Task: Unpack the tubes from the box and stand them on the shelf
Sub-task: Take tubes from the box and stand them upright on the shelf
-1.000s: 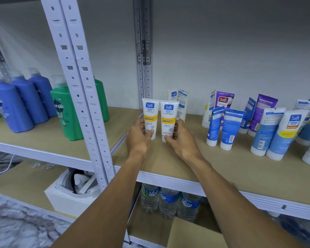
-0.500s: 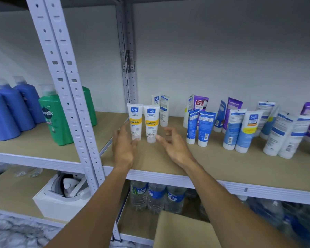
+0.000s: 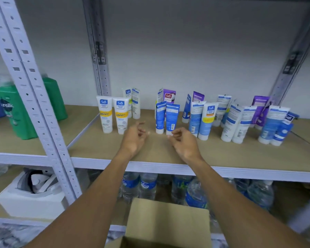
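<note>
Both hands are held empty above the front of the shelf [image 3: 222, 158], apart from each other. The left hand [image 3: 134, 140] is seen with fingers loosely curled round nothing; the right hand [image 3: 185, 144], at 3 o'clock of it, is curled in the same slack way, nothing pinched or gripped. Two yellow tubes [image 3: 113, 116] are stood upright on their caps, side by side and touching, at 11 o'clock of the left hand and just beside it. A pair of blue tubes [image 3: 166, 117] is stood likewise at 11 o'clock of the right hand, the nearer cap just beside its fingertips. Other tubes [image 3: 231, 122] are ranged along the shelf toward 2 o'clock, some leaning on their neighbours. The box [image 3: 166, 224] is found at 6 o'clock, below the forearms, a flap raised; its inside is not shown. Water bottles [image 3: 147, 187] are packed on the level beneath the shelf. At 9 o'clock, green bottles [image 3: 14, 111] are partly hidden by a perforated post [image 3: 34, 97].
</note>
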